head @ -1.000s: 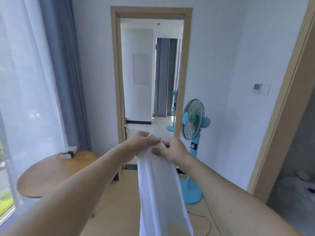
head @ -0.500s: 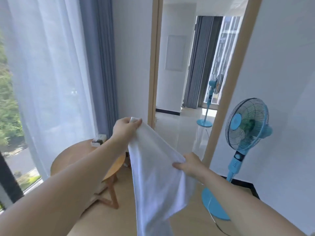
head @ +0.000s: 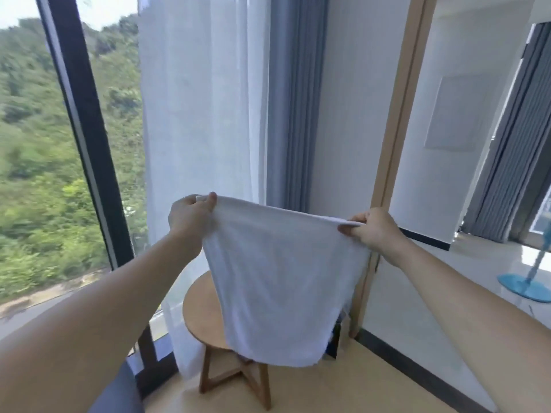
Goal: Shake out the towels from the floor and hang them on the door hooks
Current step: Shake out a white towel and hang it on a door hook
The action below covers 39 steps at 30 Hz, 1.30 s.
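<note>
A white towel (head: 280, 281) hangs spread out in front of me at arm's length. My left hand (head: 190, 216) pinches its upper left corner. My right hand (head: 372, 231) grips the upper right corner, so the top edge is stretched between the two hands. The towel's lower edge hangs free above a round wooden side table (head: 199, 311) and hides most of the tabletop. No door hooks and no other towels are in view.
A large window with a black frame (head: 86, 138) fills the left, with sheer white curtain (head: 199, 114) and grey drape (head: 292, 99) beside it. A wooden door frame (head: 396, 144) stands right of the towel. A blue fan base (head: 524, 287) sits on the floor beyond the doorway.
My hands have moved apart and spread the towel wide from a bunched strip. My view has swung left, from the doorway and fan toward the window and side table.
</note>
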### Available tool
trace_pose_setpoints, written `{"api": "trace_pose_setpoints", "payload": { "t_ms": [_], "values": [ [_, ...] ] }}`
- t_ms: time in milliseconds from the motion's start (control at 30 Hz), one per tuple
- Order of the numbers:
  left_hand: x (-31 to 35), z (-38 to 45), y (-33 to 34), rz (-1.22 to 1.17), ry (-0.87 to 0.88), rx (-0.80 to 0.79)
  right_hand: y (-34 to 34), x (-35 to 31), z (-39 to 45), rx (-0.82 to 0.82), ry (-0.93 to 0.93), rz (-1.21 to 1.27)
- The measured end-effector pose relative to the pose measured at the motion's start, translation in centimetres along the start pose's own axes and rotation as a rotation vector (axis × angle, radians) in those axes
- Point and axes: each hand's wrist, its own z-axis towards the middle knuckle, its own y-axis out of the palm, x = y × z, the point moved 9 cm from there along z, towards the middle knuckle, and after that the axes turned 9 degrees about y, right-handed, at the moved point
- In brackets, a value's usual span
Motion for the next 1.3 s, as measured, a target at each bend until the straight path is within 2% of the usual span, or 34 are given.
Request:
{"api": "trace_pose_setpoints", "payload": {
  "t_ms": [200,333,467,700,933,1100,1300],
  "values": [
    [2.6,2.1,0.5,0.071,0.031,0.246,-1.3,-1.1,9.2,-0.132,-0.075,0.264],
    [4.0,3.4,0.3,0.15,0.058,0.335,-2.0,-3.4,14.0,-0.172,-0.092,0.45],
    [4.8,5.7,0.1,0.177,0.052,0.406,-1.0,-5.4,18.7,-0.194,-0.099,0.536],
    [0.4,13.6,0.7,0.208,0.029,0.441,5.1,-7.6,28.1,-0.227,-0.141,0.523],
    [-4.4,24.0,0.1,0.339,0.017,0.459,16.3,-10.1,39.2,-0.333,-0.073,0.538],
    [-2.9,30.4,-2.0,0.415,0.094,0.514,20.8,-14.7,44.9,-0.33,-0.137,0.568],
    [2.3,32.4,-2.4,0.415,0.257,0.636,20.1,-20.4,47.6,-0.336,-0.224,0.682]
  ]
}}
